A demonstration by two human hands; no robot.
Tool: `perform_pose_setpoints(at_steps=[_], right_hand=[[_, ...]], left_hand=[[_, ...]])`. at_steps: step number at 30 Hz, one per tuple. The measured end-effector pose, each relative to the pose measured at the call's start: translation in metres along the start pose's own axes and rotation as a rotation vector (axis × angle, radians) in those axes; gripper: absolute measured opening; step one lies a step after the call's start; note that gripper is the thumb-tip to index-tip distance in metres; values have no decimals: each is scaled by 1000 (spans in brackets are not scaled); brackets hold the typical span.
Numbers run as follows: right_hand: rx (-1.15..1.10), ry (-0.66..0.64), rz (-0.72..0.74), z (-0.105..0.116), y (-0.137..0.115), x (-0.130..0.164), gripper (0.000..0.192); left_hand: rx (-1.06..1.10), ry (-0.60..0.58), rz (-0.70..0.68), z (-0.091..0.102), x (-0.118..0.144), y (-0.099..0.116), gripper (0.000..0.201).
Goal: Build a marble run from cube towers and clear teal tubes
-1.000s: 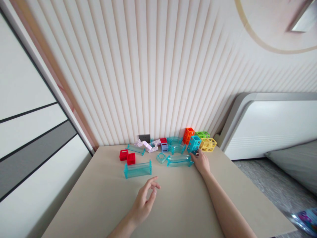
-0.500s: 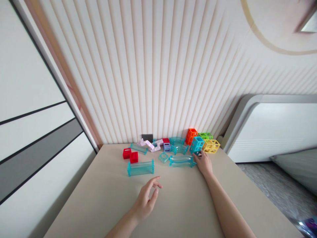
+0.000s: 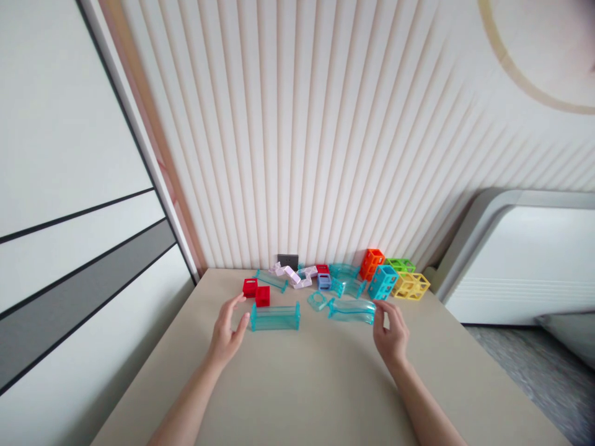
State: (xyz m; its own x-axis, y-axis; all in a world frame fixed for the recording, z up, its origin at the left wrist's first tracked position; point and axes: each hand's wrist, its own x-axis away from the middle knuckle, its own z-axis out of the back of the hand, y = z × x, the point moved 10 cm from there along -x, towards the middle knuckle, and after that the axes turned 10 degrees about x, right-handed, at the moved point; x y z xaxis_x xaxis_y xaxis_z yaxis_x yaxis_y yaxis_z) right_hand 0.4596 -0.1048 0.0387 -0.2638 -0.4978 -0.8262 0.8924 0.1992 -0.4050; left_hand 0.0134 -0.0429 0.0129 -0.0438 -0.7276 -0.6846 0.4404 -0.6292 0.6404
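My left hand (image 3: pixel 227 334) is open, thumb and fingers apart. It hovers at the left end of a straight clear teal track piece (image 3: pixel 275 318), just in front of two red cubes (image 3: pixel 263 296); whether it touches the track is hard to tell. My right hand (image 3: pixel 392 334) is closed at the right end of a wavy clear teal track piece (image 3: pixel 352 311), thumb and fingers around that end. Left of this wavy piece lies a flat teal square with a round hole (image 3: pixel 317 301). A blue block tower (image 3: pixel 383 282) stands behind my right hand.
Along the wall stand an orange block tower (image 3: pixel 372 265), green blocks (image 3: pixel 400 265) and yellow frame blocks (image 3: pixel 411 286). Curved teal track pieces (image 3: pixel 348 286), a periwinkle cube (image 3: pixel 324 282), pale lilac pieces (image 3: pixel 292 274) and a dark box (image 3: pixel 288 261) lie at the table's (image 3: pixel 297 384) back.
My left hand has moved left and forward to the straight track piece. My right hand has drawn back from the blue tower to the wavy piece's end. The view has shifted slightly.
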Motion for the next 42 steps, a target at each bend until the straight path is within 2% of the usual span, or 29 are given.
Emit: perform_pose_setpoints(at_steps=[2,6,9,11,13,22,30,36,39,42], right_hand=[[-82,-62,130,-11,-36,12,17],[-228,-318,308,-39,-98,39,30],[-297,-486,430,-52,-130,56,32],[-318,-554,512,-56,-142,62,30],[-318,-580,534,-59,-143,64,29],[-272,-598,437,-66,-121,59,25],[-278,-610,435,-66,-123,58,25],[-226,-568,431,-65,-125,53,23],[-28,-618,368,-82,-121,30,25],[288,-792,256,-119,-107,-2,26]], left_hand=[[39,-91,99,-9,7,-19,56],[69,-218,211,-23,17,-37,75],[67,-271,241,-32,24,-45,85],[54,-292,260,-36,30,-51,89],[38,-308,283,-40,34,-57,89],[31,-342,303,-47,37,-64,72],[40,-359,340,-46,38,-63,73],[62,-358,364,-47,37,-64,75],[79,-357,371,-46,37,-65,75],[93,-368,379,-46,37,-65,76]])
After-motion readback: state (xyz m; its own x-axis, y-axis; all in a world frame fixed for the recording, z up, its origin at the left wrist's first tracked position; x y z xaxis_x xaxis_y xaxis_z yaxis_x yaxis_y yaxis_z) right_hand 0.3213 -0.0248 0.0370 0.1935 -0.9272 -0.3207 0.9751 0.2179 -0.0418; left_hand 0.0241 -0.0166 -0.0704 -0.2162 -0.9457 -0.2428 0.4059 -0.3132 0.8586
